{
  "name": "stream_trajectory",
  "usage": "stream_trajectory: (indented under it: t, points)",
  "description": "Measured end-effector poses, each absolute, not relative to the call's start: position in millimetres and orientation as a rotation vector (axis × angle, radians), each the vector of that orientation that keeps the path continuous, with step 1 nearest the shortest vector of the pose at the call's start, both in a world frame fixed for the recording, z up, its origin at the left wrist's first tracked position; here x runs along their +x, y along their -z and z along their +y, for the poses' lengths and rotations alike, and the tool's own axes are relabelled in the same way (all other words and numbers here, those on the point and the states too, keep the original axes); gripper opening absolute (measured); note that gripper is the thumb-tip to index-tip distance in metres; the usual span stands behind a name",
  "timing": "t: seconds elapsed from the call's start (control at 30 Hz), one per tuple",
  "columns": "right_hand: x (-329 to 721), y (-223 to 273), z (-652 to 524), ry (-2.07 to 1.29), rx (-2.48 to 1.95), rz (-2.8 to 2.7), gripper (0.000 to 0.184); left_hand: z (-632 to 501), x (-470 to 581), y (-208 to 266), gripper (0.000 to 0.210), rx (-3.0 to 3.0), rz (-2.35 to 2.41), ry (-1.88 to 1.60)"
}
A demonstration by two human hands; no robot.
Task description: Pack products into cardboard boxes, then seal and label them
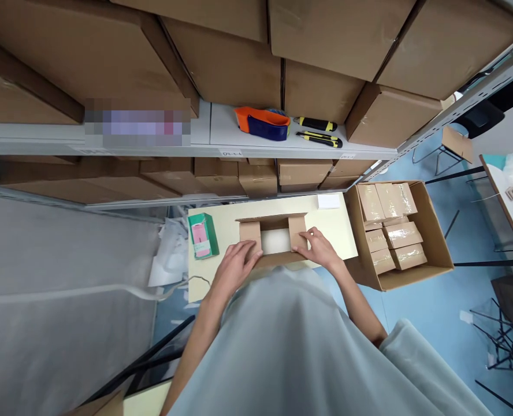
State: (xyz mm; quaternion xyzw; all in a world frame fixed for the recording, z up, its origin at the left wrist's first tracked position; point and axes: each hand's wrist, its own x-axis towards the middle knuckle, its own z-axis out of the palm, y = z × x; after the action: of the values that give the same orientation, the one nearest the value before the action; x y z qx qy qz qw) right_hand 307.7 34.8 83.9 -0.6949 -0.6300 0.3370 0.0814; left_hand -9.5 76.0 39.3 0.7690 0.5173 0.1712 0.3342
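Note:
A small cardboard box (250,231) with its flaps spread lies on the pale tabletop in front of me, and a white surface shows through the gap between its side flaps. At its left end, my left hand (238,260) grips the flap and lower edge, with the thumb toward the opening. The fingers of my right hand (319,247) pinch the flap at the right end. To the left of the box stands a green box (203,236) with a pink and white front.
A large open carton (438,254) of small taped boxes stands to the right of the table (345,234). Above, a shelf (222,130) carries big cartons, an orange and blue tape dispenser (263,123) and two utility knives (317,124). A white slip (328,201) lies at the table's back.

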Motion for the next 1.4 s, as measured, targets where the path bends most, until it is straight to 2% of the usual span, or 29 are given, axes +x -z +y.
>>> stream_trajectory:
  t: [0.17,0.27,0.33,0.4,0.47,0.5,0.6,0.67,0.7,0.77,0.87,0.93,1.13,1.3,1.4]
  points:
    - [322.6,-81.7,29.4,-1.179,-2.021,-1.849,0.075,80.2,-17.8,-39.9,0.079,1.964,1.33,-0.377]
    - [329.6,-76.6,30.1,-1.295,-1.934,-1.806,0.084,88.1,-21.6,-37.7,0.079,1.877,1.339,-0.395]
    - [333.0,-71.2,32.1,-1.286,-1.892,-1.754,0.074,94.2,-21.4,-34.2,0.074,1.799,1.361,-0.425]
    - [334.6,-64.9,35.0,-1.211,-1.909,-1.692,0.053,99.6,-18.9,-29.3,0.071,1.753,1.418,-0.468]
    - [334.4,-58.9,38.2,-1.12,-1.977,-1.641,0.038,103.5,-14.6,-24.4,0.077,1.762,1.532,-0.548]
    - [333.6,-56.4,39.7,-1.072,-2.026,-1.62,0.038,104.8,-12.3,-22.4,0.084,1.78,1.595,-0.597]
    - [330.1,-52.8,43.8,-0.942,-2.12,-1.595,0.068,107.2,-6.1,-20.6,0.101,1.838,1.69,-0.712]
    - [328.4,-53.5,46.4,-0.896,-2.079,-1.634,0.085,108.4,-4.0,-22.7,0.094,1.892,1.636,-0.734]
    - [328.0,-54.5,47.8,-0.893,-2.037,-1.659,0.088,109.0,-3.8,-24.1,0.086,1.922,1.595,-0.738]
    - [328.6,-56.7,50.5,-0.881,-1.983,-1.68,0.081,109.7,-4.4,-26.2,0.066,1.973,1.526,-0.742]
    - [331.3,-57.8,53.4,-0.832,-1.992,-1.686,0.046,107.9,-6.6,-24.8,0.042,1.996,1.491,-0.733]
    - [332.5,-55.7,54.0,-0.838,-1.983,-1.697,0.028,104.2,-7.5,-21.2,0.037,1.969,1.498,-0.723]
    - [328.2,-45.0,55.8,-0.931,-1.932,-1.546,0.02,95.9,-6.5,-9.0,0.04,1.675,1.58,-0.786]
    - [325.6,-49.7,67.9,-1.06,-2.042,-1.397,0.012,109.6,-8.4,0.7,0.029,1.457,1.607,-0.75]
    - [327.1,-58.4,80.4,-1.105,-2.163,-1.417,0.01,121.1,-10.1,3.7,0.029,1.374,1.639,-0.662]
